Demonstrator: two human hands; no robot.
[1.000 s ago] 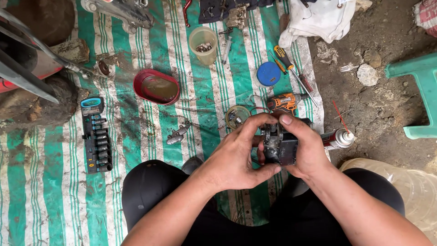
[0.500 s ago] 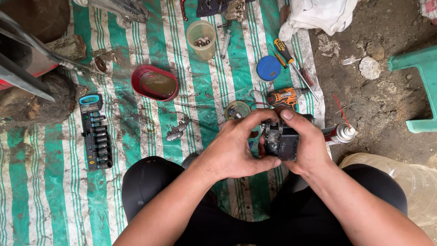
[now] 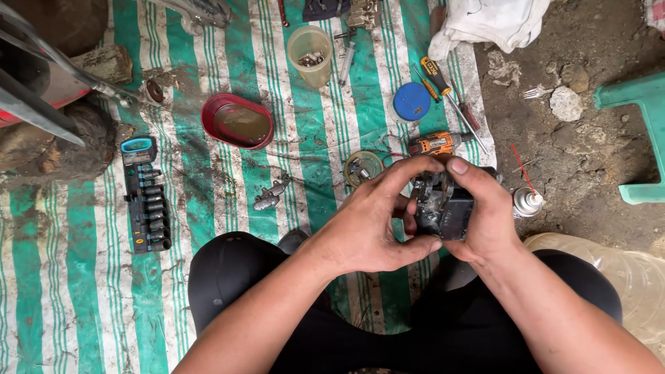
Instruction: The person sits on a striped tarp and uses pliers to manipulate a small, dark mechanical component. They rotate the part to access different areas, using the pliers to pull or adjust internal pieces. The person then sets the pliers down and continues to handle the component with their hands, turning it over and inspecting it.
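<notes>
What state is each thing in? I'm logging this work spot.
Dark metal part: held by left hand and right hand.
Red bowl: upright, murky liquid inside.
Clear cup: upright, small parts inside.
Spray can: lying down.

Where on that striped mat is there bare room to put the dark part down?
Bare mat lies left of the socket rail, and between the rail and the red bowl. It is crowded beyond both hands holding the dark metal part: round tin, orange tool, blue lid, screwdrivers.
</notes>
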